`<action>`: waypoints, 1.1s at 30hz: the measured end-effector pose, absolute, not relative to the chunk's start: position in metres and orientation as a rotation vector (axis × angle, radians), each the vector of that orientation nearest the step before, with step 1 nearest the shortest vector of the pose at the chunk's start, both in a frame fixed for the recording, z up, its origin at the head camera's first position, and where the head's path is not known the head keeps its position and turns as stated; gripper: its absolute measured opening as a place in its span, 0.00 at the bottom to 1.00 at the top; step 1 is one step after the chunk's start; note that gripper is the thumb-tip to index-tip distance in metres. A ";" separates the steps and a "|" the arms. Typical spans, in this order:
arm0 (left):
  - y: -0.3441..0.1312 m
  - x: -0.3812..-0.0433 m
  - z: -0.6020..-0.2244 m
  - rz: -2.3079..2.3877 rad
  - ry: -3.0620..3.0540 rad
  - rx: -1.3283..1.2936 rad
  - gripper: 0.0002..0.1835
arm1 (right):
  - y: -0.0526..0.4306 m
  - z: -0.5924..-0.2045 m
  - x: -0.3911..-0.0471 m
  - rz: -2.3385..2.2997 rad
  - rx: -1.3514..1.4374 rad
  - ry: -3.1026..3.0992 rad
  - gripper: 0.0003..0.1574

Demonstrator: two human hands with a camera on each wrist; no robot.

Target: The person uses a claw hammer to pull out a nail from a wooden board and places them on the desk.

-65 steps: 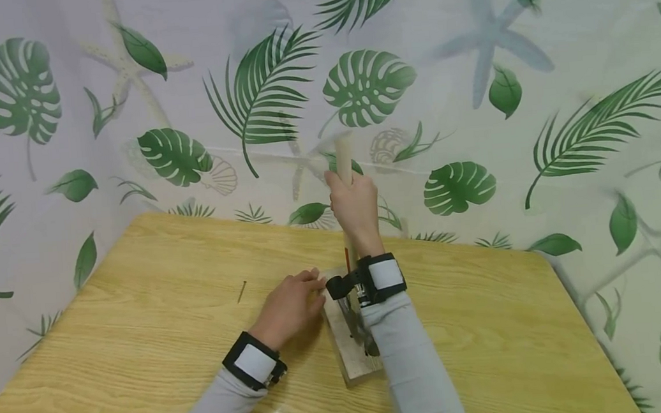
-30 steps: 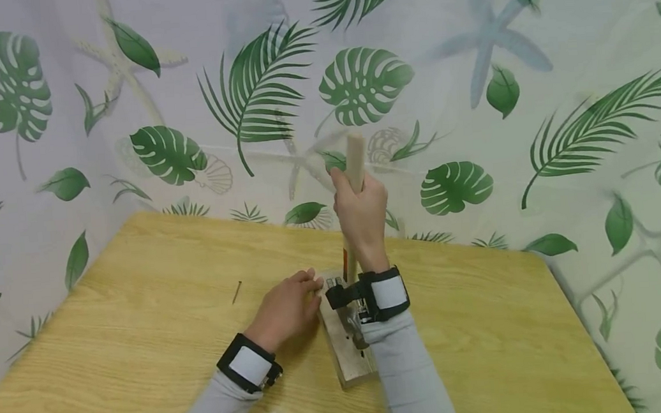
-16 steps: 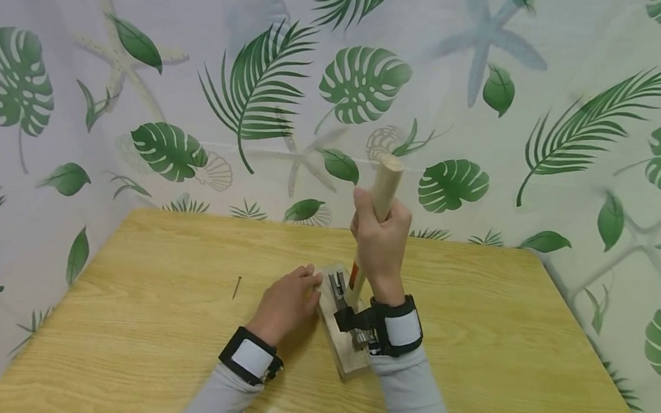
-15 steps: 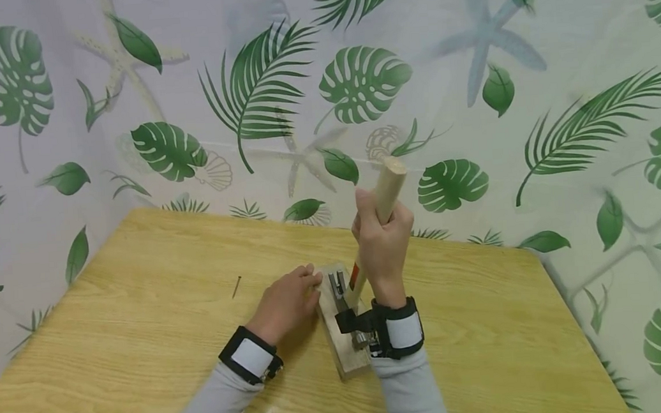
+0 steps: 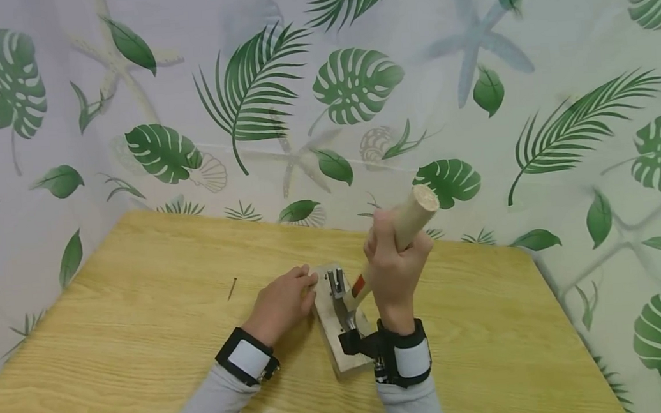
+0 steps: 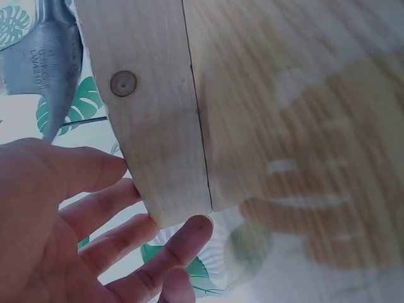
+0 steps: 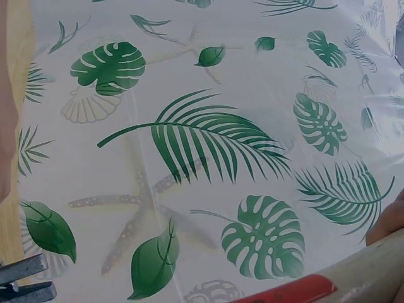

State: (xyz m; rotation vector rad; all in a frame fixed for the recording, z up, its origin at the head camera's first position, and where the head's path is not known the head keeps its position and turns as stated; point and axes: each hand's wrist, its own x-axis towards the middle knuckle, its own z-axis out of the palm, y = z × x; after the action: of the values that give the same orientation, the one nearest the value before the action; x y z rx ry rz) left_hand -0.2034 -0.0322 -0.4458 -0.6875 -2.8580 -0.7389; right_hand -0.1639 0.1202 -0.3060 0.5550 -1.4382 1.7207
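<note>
My right hand (image 5: 397, 259) grips the pale wooden handle of a claw hammer (image 5: 417, 207), its butt tilted up to the right. The metal head lies low over a small wooden board (image 5: 331, 344), forked claw (image 5: 336, 281) pointing at the board's far end. In the left wrist view the hammer head (image 6: 47, 69) is close beside a thin nail (image 6: 85, 121) that sticks out of the board. My left hand (image 5: 280, 303) rests its fingertips on the board's far left corner; the left wrist view shows these fingers (image 6: 101, 205) along the edge and end.
A loose nail (image 5: 232, 288) lies on the wood-grain table (image 5: 159, 308), left of my left hand. Behind the table hangs a leaf-patterned sheet (image 5: 276, 89). The right wrist view shows mostly this sheet, with the claw tips (image 7: 25, 278) at lower left.
My right hand has lowered the handle toward me and to the right, tilting it from near upright. The claw has come into view from behind the wrist. My left hand stays by the board.
</note>
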 end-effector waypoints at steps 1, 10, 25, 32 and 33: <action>-0.033 -0.204 -0.445 -0.743 -2.865 -0.687 0.20 | 0.121 -0.306 -0.160 1.734 0.571 -1.395 0.22; -0.036 -0.205 -0.447 -0.827 -2.864 -0.687 0.20 | 0.129 -0.300 -0.142 1.829 0.665 -1.229 0.21; -0.038 -0.207 -0.437 -0.884 -2.831 -0.726 0.20 | 0.134 -0.296 -0.141 1.792 0.629 -1.218 0.23; -0.023 -0.205 -0.441 -1.118 -2.644 -0.892 0.13 | 0.135 -0.297 -0.140 1.799 0.627 -1.219 0.23; -0.022 -0.205 -0.442 -1.140 -2.636 -0.920 0.11 | 0.135 -0.298 -0.140 1.801 0.629 -1.220 0.23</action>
State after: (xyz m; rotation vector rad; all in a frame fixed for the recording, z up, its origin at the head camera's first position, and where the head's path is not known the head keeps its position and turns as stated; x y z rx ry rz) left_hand -0.2051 -0.0217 -0.4424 -0.9203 -2.6361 -1.1404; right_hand -0.1399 0.1353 -0.2975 0.6291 -1.2198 1.8013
